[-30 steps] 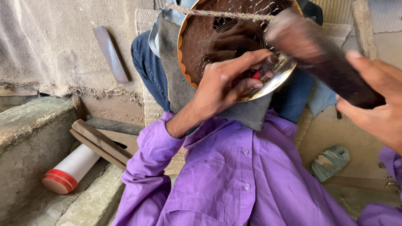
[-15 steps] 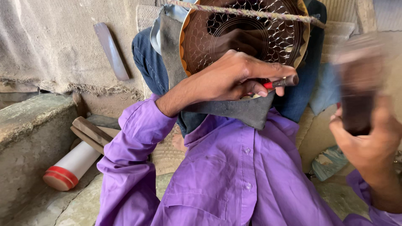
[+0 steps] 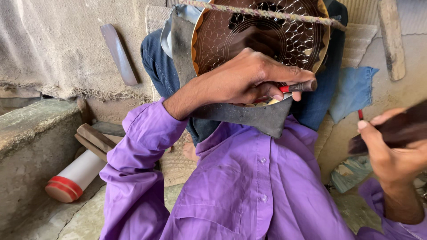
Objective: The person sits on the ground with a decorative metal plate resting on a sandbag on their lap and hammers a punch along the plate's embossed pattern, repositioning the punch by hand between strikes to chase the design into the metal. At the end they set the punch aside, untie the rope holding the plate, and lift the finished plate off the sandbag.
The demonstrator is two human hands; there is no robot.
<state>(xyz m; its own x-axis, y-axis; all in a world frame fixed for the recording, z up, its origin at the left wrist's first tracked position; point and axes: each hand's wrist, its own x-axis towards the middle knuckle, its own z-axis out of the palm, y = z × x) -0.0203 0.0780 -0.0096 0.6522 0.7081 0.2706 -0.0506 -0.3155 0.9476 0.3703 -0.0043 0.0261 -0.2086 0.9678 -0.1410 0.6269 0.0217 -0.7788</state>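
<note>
Concrete ledge [image 3: 31, 129] is seen at far left, w/ a white cylinder with red end [image 3: 71, 180] lying just beside it on the ground, next to dark wooden sticks [image 3: 93, 138]. A flat dark blade-like piece [image 3: 118, 53] is leaned against the grey cloth backdrop [image 3: 49, 44] above. Purple sleeves and shirt front [image 3: 240, 186] fill the lower centre. Left hand [image 3: 249, 80] is curled shut around a small metal punch with red grip [image 3: 299, 86]; fingers [image 3: 284, 73] are pressed together over the shaft, thumb under, tip pointing right. The hand is laid against a round dark engraved plate [image 3: 262, 35], which is propped upright on the knees, upper centre, backed by a dark cloth pad [image 3: 249, 116] and crossed near its top by a thin rope [image 3: 267, 13]. A blue rag [image 3: 353, 91] lies to the right of it. At far right, right hand [image 3: 393, 158] is closed on a dark mallet-like tool [image 3: 396, 129], blurred; fingers are wrapped round it, thumb up, well apart from the plate.
</note>
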